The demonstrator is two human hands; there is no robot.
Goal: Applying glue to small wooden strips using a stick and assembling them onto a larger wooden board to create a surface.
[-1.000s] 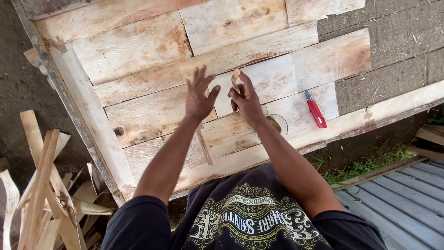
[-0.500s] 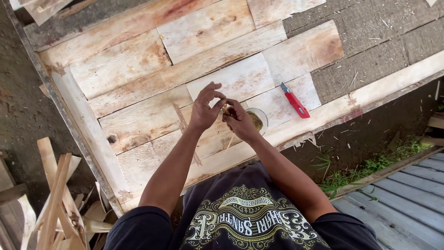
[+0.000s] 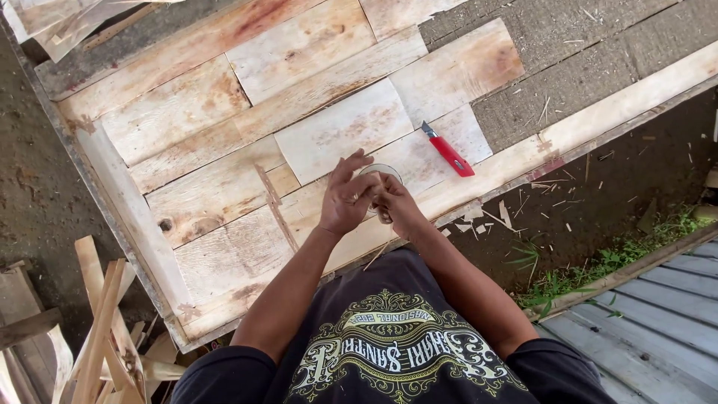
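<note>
Hands (image 3: 366,196), two, one red knife (image 3: 449,151)

Both hands, the left hand (image 3: 345,200) and right hand (image 3: 393,202), have lowered and closed together.

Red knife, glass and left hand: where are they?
Red knife (image 3: 449,153), head view, handle middle.
Glass (image 3: 380,171), head view, far rim.
Left hand (image 3: 346,198), head view, back of hand.
</note>
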